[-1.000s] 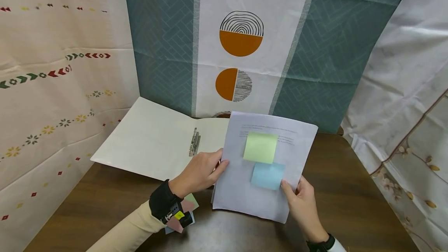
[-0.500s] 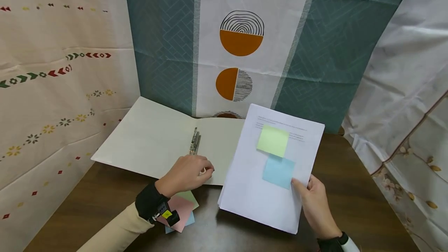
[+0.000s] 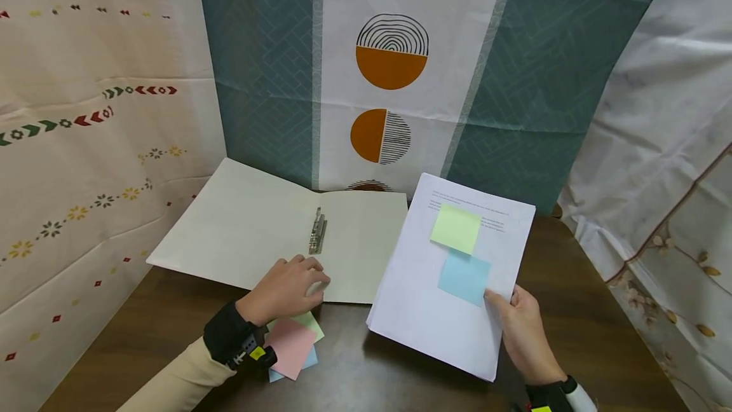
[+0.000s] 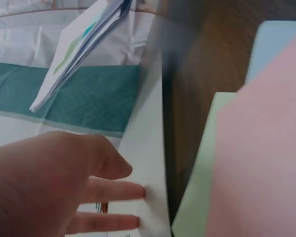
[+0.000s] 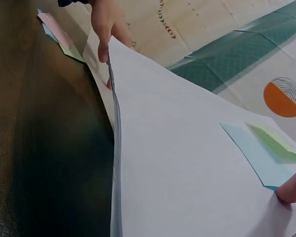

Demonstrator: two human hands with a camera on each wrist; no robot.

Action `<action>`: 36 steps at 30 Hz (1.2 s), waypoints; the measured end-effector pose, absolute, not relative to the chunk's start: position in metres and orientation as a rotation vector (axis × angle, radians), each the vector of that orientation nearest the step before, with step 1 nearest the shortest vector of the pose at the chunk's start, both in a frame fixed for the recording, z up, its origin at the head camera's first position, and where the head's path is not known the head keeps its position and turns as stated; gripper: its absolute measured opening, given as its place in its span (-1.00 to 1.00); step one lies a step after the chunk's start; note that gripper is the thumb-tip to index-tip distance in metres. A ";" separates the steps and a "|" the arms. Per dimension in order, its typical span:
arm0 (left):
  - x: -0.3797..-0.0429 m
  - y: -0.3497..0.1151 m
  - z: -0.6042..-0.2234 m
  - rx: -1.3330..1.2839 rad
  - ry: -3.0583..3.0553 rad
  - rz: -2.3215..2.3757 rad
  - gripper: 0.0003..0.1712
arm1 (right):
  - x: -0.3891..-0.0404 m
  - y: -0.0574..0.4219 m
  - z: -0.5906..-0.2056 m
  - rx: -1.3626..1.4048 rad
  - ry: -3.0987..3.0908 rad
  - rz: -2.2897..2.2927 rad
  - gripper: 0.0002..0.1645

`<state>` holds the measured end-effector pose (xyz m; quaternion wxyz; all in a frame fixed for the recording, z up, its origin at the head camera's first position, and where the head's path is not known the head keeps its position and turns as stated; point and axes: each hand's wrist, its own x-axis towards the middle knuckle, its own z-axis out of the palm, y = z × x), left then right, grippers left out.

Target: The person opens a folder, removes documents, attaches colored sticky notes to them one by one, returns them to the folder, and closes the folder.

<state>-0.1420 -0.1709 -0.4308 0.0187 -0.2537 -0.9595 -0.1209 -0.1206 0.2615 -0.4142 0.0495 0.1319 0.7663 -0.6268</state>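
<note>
My right hand (image 3: pixel 526 336) pinches a thick stack of printed paper (image 3: pixel 423 323) by its right edge, thumb on the front. It holds the stack tilted at the right. On the top sheet are a green sticky note (image 3: pixel 455 229) and, just below it, a blue sticky note (image 3: pixel 464 277), whose lower corner lies beside the thumb. Close over the front edge of an open white file folder (image 3: pixel 360 253) is my left hand (image 3: pixel 286 291), fingers loosely bent. Nothing shows between the thumb and fingers (image 4: pixel 123 190) in the left wrist view.
A metal clip (image 3: pixel 316 233) stands at the folder's spine. Below my left hand, pink (image 3: pixel 290 345), green (image 3: pixel 311 323) and blue sticky notes (image 3: pixel 309 358) overlap on the brown wooden table (image 3: pixel 343 374). Patterned cloths (image 3: pixel 263 81) hang behind and at both sides.
My left hand has let go of the stack's left edge and moved left and down to the folder's front edge. The right hand has carried the stack to the right, uncovering more of the folder.
</note>
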 end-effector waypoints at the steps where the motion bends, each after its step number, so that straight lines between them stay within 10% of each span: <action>1: -0.142 -0.171 -0.432 -0.799 -2.997 -0.383 -0.68 | -0.121 0.262 -0.415 0.407 2.334 -1.908 -0.32; 36: -0.140 -0.115 -0.441 -1.087 -2.960 -0.277 -0.57 | -0.163 0.267 -0.418 0.315 2.375 -1.696 -0.27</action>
